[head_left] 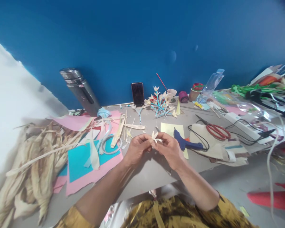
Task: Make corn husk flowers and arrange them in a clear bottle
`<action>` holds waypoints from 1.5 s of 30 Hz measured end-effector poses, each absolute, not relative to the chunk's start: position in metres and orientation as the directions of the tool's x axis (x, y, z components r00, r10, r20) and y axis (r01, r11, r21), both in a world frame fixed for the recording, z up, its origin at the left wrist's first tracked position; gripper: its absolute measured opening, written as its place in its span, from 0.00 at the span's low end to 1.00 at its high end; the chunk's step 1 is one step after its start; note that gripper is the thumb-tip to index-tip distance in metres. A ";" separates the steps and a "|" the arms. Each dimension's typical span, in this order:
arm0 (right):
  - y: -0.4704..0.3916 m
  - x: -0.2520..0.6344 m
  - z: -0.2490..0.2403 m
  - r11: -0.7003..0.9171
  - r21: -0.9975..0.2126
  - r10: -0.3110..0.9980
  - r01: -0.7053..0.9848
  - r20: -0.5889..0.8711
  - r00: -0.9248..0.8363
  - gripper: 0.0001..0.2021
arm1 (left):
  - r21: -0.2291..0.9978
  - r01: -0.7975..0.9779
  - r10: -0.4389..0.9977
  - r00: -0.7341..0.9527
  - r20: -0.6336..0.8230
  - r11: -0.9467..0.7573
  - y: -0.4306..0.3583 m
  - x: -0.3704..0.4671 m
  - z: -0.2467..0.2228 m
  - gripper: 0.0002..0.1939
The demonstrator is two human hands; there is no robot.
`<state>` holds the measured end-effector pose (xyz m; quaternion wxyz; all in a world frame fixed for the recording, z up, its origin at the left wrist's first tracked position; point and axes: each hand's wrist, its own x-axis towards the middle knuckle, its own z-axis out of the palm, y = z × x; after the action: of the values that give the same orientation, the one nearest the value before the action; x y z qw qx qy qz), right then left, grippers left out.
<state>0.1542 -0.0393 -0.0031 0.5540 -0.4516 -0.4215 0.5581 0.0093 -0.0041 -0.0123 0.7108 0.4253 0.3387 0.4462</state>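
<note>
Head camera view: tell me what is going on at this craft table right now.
A person sits at a grey table, both hands together over its near edge. The left hand and right hand pinch a small cream flower made of dried husk between their fingertips. A blue glue gun lies just right of the hands, red-handled scissors beyond it. A pile of dried corn husks and pink and blue paper sheets lie to the left.
</note>
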 end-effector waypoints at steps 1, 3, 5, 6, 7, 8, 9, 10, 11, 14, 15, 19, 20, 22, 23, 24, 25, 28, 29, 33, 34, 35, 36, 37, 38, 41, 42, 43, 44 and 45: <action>-0.040 0.154 -0.003 -0.034 -0.972 0.999 -0.234 -0.041 0.028 0.20 | 0.902 -0.354 0.922 0.371 -0.108 0.248 -0.004 0.009 -0.012 0.12; -0.040 0.154 -0.003 -0.038 -0.974 0.998 -0.222 -0.048 0.038 0.21 | 0.895 -0.365 0.922 0.371 -0.113 0.257 -0.005 0.010 -0.012 0.13; -0.041 0.155 -0.005 -0.044 -0.975 0.998 -0.218 -0.053 0.037 0.21 | 0.888 -0.377 0.917 0.384 -0.109 0.263 -0.004 0.009 -0.012 0.13; -0.041 0.156 -0.006 -0.046 -0.975 0.998 -0.218 -0.054 0.029 0.20 | 0.885 -0.381 0.913 0.393 -0.107 0.268 -0.004 0.009 -0.012 0.13; -0.042 0.157 -0.007 -0.046 -0.975 0.999 -0.219 -0.051 0.018 0.20 | 0.881 -0.385 0.909 0.403 -0.108 0.275 -0.005 0.009 -0.012 0.13; -0.042 0.158 -0.008 -0.042 -0.974 0.999 -0.224 -0.045 0.007 0.19 | 0.878 -0.387 0.905 0.411 -0.110 0.282 -0.005 0.009 -0.012 0.13; -0.042 0.158 -0.009 -0.036 -0.972 0.999 -0.233 -0.036 -0.006 0.19 | 0.875 -0.390 0.902 0.416 -0.112 0.288 -0.005 0.009 -0.011 0.13; -0.043 0.159 -0.010 -0.030 -0.969 0.999 -0.245 -0.026 -0.019 0.19 | 0.872 -0.392 0.900 0.421 -0.114 0.294 -0.005 0.009 -0.011 0.13; -0.043 0.160 -0.011 -0.025 -0.966 0.999 -0.259 -0.018 -0.032 0.19 | 0.869 -0.395 0.899 0.422 -0.117 0.298 -0.006 0.009 -0.010 0.13; -0.044 0.160 -0.009 -0.012 -0.958 0.999 -0.286 0.000 -0.043 0.19 | 0.863 -0.405 0.899 0.421 -0.118 0.303 -0.007 0.009 -0.008 0.13; -0.045 0.160 -0.008 -0.008 -0.958 0.999 -0.285 0.002 -0.036 0.19 | 0.862 -0.407 0.899 0.422 -0.116 0.303 -0.008 0.010 -0.007 0.14; -0.047 0.161 -0.004 0.006 -0.963 1.000 -0.270 0.004 0.006 0.18 | 0.865 -0.414 0.909 0.402 -0.106 0.284 -0.007 0.010 -0.006 0.15; -0.047 0.162 -0.004 0.012 -0.964 1.000 -0.266 0.009 0.013 0.17 | 0.868 -0.413 0.914 0.392 -0.105 0.277 -0.007 0.010 -0.006 0.14; -0.048 0.163 -0.006 0.026 -0.965 1.000 -0.259 0.022 0.019 0.15 | 0.872 -0.411 0.923 0.370 -0.107 0.266 -0.006 0.010 -0.006 0.14; -0.048 0.163 -0.007 0.032 -0.966 0.999 -0.257 0.029 0.018 0.14 | 0.874 -0.409 0.925 0.363 -0.110 0.264 -0.006 0.010 -0.006 0.13; -0.048 0.163 -0.008 0.038 -0.966 0.999 -0.254 0.035 0.018 0.13 | 0.875 -0.406 0.926 0.360 -0.113 0.264 -0.006 0.010 -0.006 0.13; -0.047 0.163 -0.009 0.045 -0.967 0.999 -0.252 0.042 0.018 0.13 | 0.876 -0.404 0.926 0.359 -0.115 0.265 -0.006 0.009 -0.006 0.13; -0.045 0.162 -0.010 0.073 -0.968 0.997 -0.241 0.066 0.036 0.12 | 0.877 -0.400 0.925 0.363 -0.116 0.267 -0.006 0.009 -0.006 0.13; -0.045 0.162 -0.010 0.078 -0.967 0.997 -0.241 0.070 0.044 0.12 | 0.875 -0.402 0.924 0.364 -0.117 0.269 -0.006 0.009 -0.007 0.13; -0.042 0.162 -0.009 0.076 -0.964 0.997 -0.256 0.067 0.043 0.13 | 0.862 -0.415 0.921 0.365 -0.135 0.291 -0.006 0.009 -0.010 0.13; -0.042 0.161 -0.009 0.075 -0.964 0.997 -0.253 0.065 0.047 0.13 | 0.863 -0.411 0.921 0.364 -0.141 0.295 -0.005 0.009 -0.011 0.13; -0.042 0.161 -0.008 0.075 -0.966 0.997 -0.246 0.064 0.053 0.13 | 0.866 -0.402 0.919 0.365 -0.147 0.298 -0.005 0.009 -0.012 0.12; -0.043 0.161 -0.007 0.076 -0.969 0.996 -0.236 0.063 0.061 0.13 | 0.872 -0.387 0.918 0.365 -0.154 0.300 -0.005 0.009 -0.012 0.12; -0.043 0.160 -0.005 0.078 -0.971 0.995 -0.224 0.064 0.070 0.13 | 0.878 -0.371 0.917 0.364 -0.161 0.302 -0.005 0.009 -0.012 0.11; -0.043 0.160 -0.005 0.079 -0.975 0.995 -0.210 0.064 0.076 0.13 | 0.883 -0.359 0.917 0.363 -0.165 0.302 -0.005 0.009 -0.012 0.12; -0.044 0.160 -0.003 0.087 -0.983 0.993 -0.162 0.073 0.093 0.13 | 0.888 -0.343 0.914 0.367 -0.173 0.306 -0.005 0.009 -0.012 0.13; -0.044 0.160 -0.004 0.092 -0.985 0.992 -0.146 0.078 0.100 0.13 | 0.889 -0.341 0.915 0.365 -0.173 0.305 -0.004 0.009 -0.012 0.12; -0.044 0.159 -0.004 0.097 -0.986 0.991 -0.134 0.083 0.108 0.13 | 0.891 -0.338 0.915 0.365 -0.173 0.303 -0.004 0.009 -0.012 0.11; -0.044 0.159 -0.005 0.102 -0.986 0.989 -0.128 0.087 0.116 0.13 | 0.893 -0.336 0.916 0.362 -0.172 0.300 -0.004 0.009 -0.013 0.11; -0.044 0.158 -0.006 0.108 -0.986 0.988 -0.130 0.091 0.128 0.12 | 0.892 -0.339 0.918 0.358 -0.171 0.298 -0.004 0.008 -0.014 0.11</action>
<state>0.1584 -0.0437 -0.0061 0.5869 -0.4684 -0.4578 0.4760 0.0084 -0.0043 -0.0136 0.7200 0.4008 0.3614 0.4364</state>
